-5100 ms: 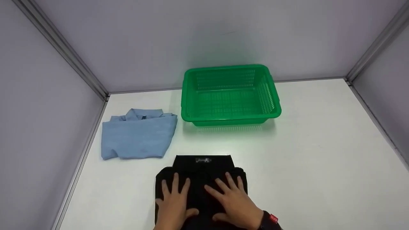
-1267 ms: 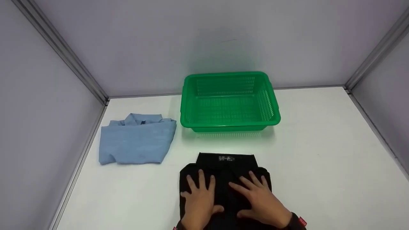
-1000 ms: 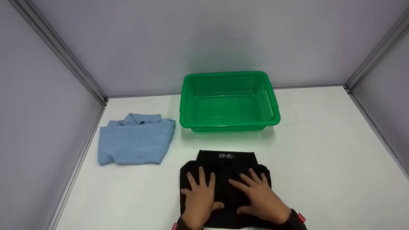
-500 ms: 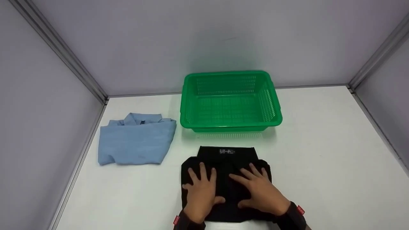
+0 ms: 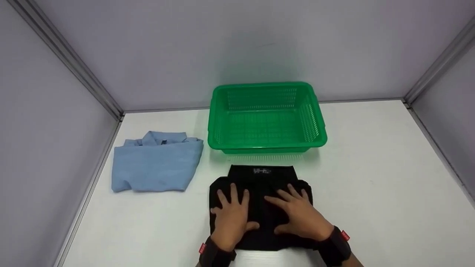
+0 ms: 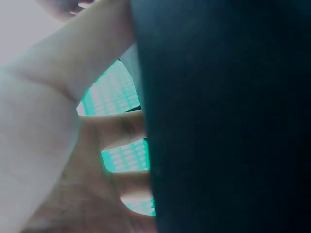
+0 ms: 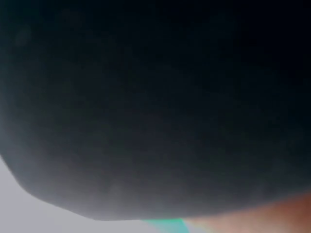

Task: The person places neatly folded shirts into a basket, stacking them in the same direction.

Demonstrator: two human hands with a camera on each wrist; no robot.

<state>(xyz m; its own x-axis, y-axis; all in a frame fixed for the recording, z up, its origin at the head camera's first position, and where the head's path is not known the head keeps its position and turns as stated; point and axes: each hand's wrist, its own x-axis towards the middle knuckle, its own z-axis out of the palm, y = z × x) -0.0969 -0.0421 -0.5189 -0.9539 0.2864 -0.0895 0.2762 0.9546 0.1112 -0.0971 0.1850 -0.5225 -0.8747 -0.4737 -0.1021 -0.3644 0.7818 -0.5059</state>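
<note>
In the head view a folded black garment (image 5: pixel 259 237) lies on the white table, its collar with a small label facing the basket. On its left half rests my left hand (image 5: pixel 232 218), fingers spread straight. My right hand (image 5: pixel 302 217) lies on the right half, its fingers also spread. Dark cloth (image 6: pixel 228 116) fills the right part of the left wrist view, with the left hand (image 6: pixel 92 145) beside it. The right wrist view is mostly covered by dark material (image 7: pixel 146 107); only a sliver of skin shows at its lower right.
A green plastic basket (image 5: pixel 267 145) stands beyond the black garment, near the back wall (image 5: pixel 259 44). To the left lies a folded light-blue shirt (image 5: pixel 157 167) with its collar toward the back. Grey-framed panels border the white table (image 5: pixel 378 178) on the left and right.
Compared with the earliest frame, both hands and the black garment sit further right; over the last second they have shifted toward the basket. The garment's near edge now shows. The hands stay spread on it.
</note>
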